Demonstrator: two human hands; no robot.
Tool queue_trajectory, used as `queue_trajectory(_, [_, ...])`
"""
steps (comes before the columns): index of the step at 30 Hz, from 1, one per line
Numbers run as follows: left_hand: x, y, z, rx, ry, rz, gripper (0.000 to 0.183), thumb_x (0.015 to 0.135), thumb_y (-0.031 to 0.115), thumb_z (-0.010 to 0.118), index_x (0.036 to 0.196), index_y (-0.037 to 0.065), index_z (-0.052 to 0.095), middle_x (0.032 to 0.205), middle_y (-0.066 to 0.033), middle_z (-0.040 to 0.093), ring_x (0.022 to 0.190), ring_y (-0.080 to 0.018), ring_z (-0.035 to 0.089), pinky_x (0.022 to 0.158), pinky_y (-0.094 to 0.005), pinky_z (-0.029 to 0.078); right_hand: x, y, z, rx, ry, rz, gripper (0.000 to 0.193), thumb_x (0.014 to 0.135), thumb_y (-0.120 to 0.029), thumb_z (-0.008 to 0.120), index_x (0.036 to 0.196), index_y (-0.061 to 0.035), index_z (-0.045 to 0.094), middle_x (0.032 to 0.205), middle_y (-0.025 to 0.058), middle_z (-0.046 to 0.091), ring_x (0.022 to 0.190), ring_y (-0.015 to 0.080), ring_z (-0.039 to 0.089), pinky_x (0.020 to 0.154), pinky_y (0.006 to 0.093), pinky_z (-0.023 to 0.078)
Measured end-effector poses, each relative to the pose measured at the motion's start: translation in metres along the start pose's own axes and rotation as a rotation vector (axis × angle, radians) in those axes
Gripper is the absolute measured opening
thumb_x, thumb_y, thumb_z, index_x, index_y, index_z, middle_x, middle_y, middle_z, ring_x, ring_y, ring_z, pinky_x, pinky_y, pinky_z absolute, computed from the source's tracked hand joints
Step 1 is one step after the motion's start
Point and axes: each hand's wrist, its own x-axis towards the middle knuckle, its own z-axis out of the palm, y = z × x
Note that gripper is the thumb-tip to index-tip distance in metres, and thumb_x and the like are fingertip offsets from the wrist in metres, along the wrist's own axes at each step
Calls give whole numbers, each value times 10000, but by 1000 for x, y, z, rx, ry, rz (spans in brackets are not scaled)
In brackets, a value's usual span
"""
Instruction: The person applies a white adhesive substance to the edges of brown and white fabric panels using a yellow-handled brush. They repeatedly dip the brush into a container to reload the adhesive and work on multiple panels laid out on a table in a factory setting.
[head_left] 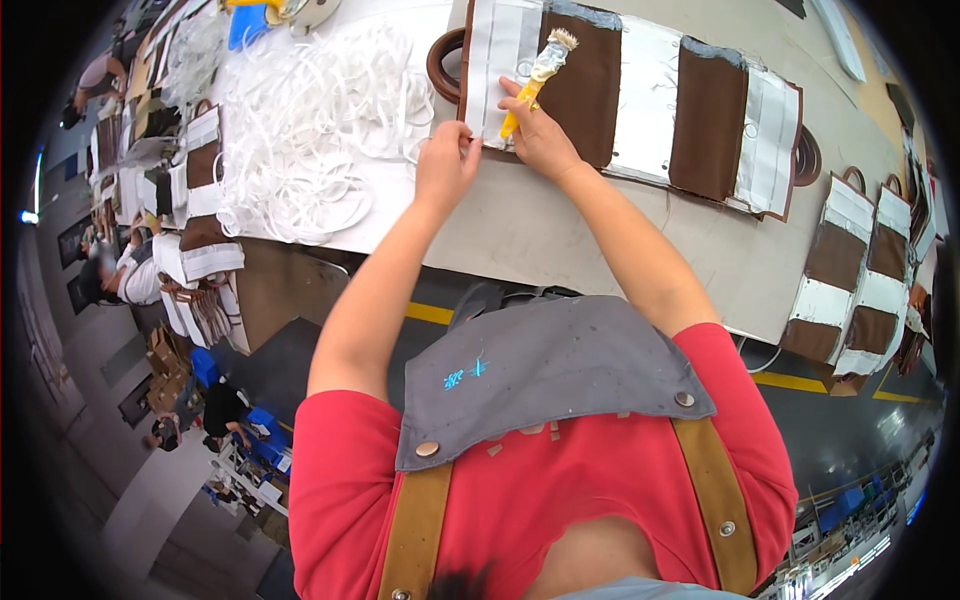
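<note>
An unfolded bag piece [645, 95] with brown and white panels lies on the worktable before me. Grey smears run along the far edges of its brown panels, and round brown handles [447, 62] stick out at both ends. My right hand [545, 140] grips a brush [540, 82] by its yellow handle over the left white strip. The brush's bristles point away from me, and white paste crusts its neck. At the near left corner of the piece, my left hand [447, 168] has its fingers pinched on the edge.
Left of the bag piece spreads a heap of tangled white strips [320, 130]. More brown-and-white bag pieces hang over the table's right end [838, 265] and at the left [205, 215]. A blue item [246, 27] sits at the far left. Other people work in the background.
</note>
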Motion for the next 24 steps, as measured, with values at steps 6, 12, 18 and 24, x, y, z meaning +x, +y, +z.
queue_trajectory(6, [-7, 24, 38, -845, 175, -861, 271, 795, 177, 653, 918, 4, 484, 740, -53, 567, 628, -104, 563, 526, -230, 428, -2, 0, 2, 101, 12, 97, 418, 703, 65, 500, 1065, -118, 403, 1326, 117, 400, 993, 344, 519, 796, 388, 457])
queue_trajectory(12, [-9, 13, 43, -1014, 165, -861, 243, 821, 160, 607, 931, -24, 493, 754, -73, 579, 661, -104, 574, 562, -215, 444, -5, -8, 8, 224, 139, 15, 445, 681, 109, 497, 1061, -103, 408, 1128, 140, 491, 915, 322, 537, 776, 374, 465])
queue_trajectory(18, [-7, 27, 42, -1017, 246, -920, 214, 814, 137, 589, 905, -43, 517, 802, -84, 583, 689, -122, 576, 626, -237, 470, -32, -20, 7, 98, 166, 65, 419, 733, 117, 565, 1063, -90, 412, 1004, 124, 513, 920, 260, 535, 711, 325, 475])
queue_trajectory(24, [-4, 20, 43, -983, 227, -844, 153, 826, 90, 550, 889, -48, 531, 819, -93, 588, 711, -141, 578, 659, -251, 476, -30, -26, 3, 185, 106, 63, 401, 676, 90, 514, 1021, -102, 446, 903, 115, 549, 861, 309, 529, 715, 388, 443])
